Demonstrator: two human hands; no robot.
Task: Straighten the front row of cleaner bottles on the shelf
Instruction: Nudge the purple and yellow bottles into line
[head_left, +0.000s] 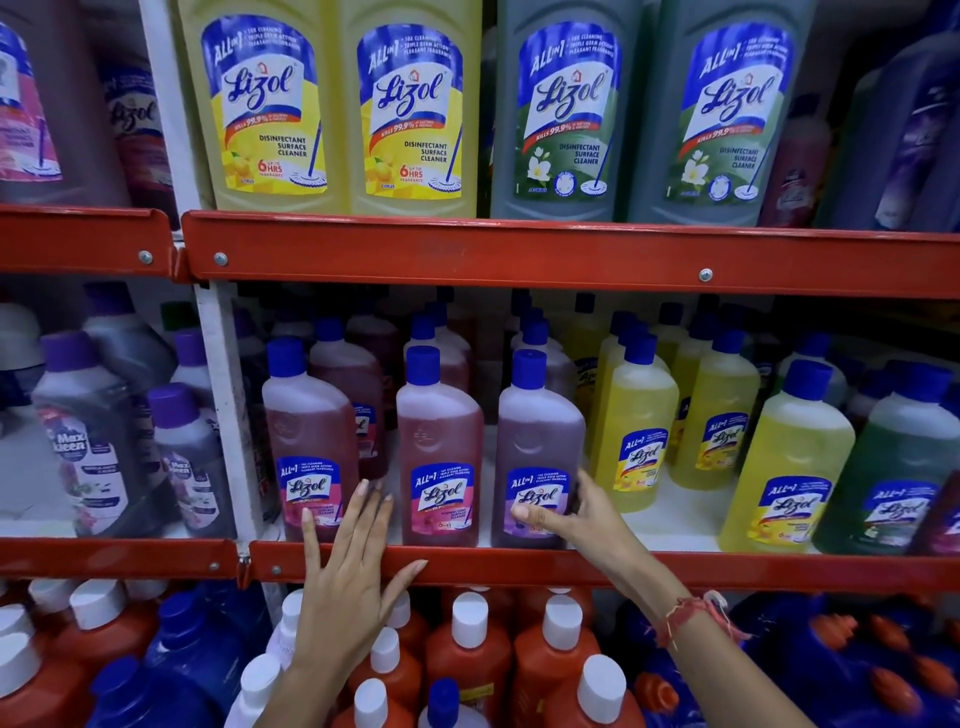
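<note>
1. Bottles stand in a front row on the middle shelf (519, 566), seen from the head camera; first a pink bottle (311, 447), then a second pink bottle (439, 457), then a purple bottle (537, 457), then yellow bottles (631, 431).
2. The left hand (348, 577) is flat with fingers spread wide; it holds nothing; its fingertips reach up between the two pink bottles, and its thumb lies on the red shelf edge.
3. The right hand (576, 519) grips the purple bottle low at the label, thumb in front, fingers round its right side; a red thread (691, 616) is tied on that wrist.
</note>
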